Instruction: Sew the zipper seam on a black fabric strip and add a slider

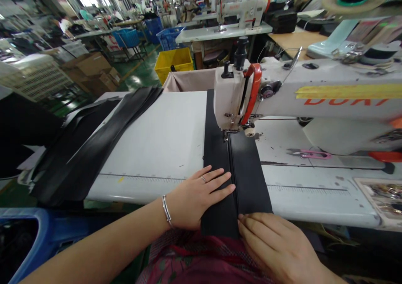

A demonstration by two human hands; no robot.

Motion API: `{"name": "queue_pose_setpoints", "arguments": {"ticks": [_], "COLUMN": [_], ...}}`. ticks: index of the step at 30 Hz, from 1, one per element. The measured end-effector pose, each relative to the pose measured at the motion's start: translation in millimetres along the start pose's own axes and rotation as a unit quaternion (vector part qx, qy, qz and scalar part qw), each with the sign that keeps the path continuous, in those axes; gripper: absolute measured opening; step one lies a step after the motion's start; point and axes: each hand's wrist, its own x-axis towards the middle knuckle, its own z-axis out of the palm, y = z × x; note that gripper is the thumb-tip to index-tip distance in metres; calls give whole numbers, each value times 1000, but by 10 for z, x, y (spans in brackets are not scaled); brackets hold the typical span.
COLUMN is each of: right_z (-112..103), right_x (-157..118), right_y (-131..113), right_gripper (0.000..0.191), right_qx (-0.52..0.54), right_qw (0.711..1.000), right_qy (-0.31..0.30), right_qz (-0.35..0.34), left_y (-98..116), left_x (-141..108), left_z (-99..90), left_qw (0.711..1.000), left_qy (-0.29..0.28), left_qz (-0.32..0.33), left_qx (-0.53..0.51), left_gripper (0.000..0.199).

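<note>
A long black strip of leather-like material [251, 175] runs under the presser foot of a white sewing machine [230, 95] and hangs over the table's front edge. A seam or fold line goes down its middle. My left hand [201, 196] lies flat on the strip's left part, fingers spread toward the seam. Near the strip's front end, my right hand [276, 242] has its fingers pressed together at the seam, pinching the edge of the black material. Its thumb is mostly hidden.
Stacked black pieces [103, 146] lie on the table's left. Pink thread snips [310, 154] rest right of the machine head. A tray of metal parts [386, 196] sits at the right edge, a blue bin [44, 225] at lower left. A yellow crate [173, 62] stands behind.
</note>
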Motion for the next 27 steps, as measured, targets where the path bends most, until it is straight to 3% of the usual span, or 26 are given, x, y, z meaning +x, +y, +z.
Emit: {"name": "queue_pose_setpoints", "arguments": {"ticks": [2,7,14,27], "right_z": [5,17,59,90], "right_x": [28,103,191,458], "right_y": [60,184,342,611], "right_gripper": [28,29,28,23], "right_qx": [0,-12,-22,-30], "right_qw": [1000,1000,1000,998], "right_qy": [-7,-18,-18,-41], "right_qz": [-2,1,7,44], "left_y": [31,77,46,-257], "left_x": [-8,-16,62,284], "left_z": [-1,16,53,78], "left_qw": [1000,999,998,993], "left_qy": [6,48,58,89], "left_qz": [2,-12,-17,-30], "left_qx": [-5,-16,20,77], "left_gripper": [91,67,48,40]}}
